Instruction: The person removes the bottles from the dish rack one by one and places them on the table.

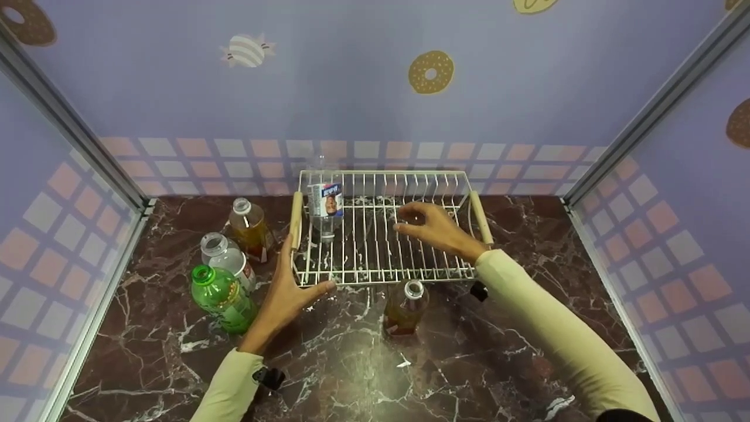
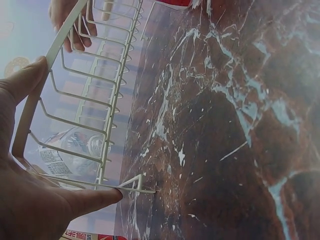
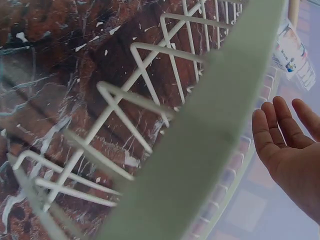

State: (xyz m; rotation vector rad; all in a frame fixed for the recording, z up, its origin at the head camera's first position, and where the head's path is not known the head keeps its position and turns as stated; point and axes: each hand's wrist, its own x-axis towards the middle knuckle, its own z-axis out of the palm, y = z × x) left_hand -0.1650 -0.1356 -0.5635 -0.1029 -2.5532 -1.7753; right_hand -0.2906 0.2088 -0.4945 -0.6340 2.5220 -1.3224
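Note:
A white wire rack (image 1: pixel 480 215) with wooden side handles stands toward the back wall. My left hand (image 1: pixel 287 300) is at its front left corner, index finger along the side and thumb along the front, both straight and touching the frame. Over the rack's right half hovers my right hand (image 1: pixel 438 230), fingers loosely bent, holding nothing. A clear plastic bottle (image 1: pixel 327 200) with a blue and white label lies in the rack's left end, neck toward the front. In the right wrist view, the right palm (image 3: pixel 295 155) faces up beyond the rack's rim.
An uncapped bottle of amber drink (image 1: pixel 404 310) stands before the rack. To the left are another amber-drink bottle (image 1: pixel 251 230), a clear bottle (image 1: pixel 225 258) and a green capped bottle (image 1: pixel 225 302), close to my left forearm. Patterned walls enclose the marbled tabletop (image 1: pixel 351 375).

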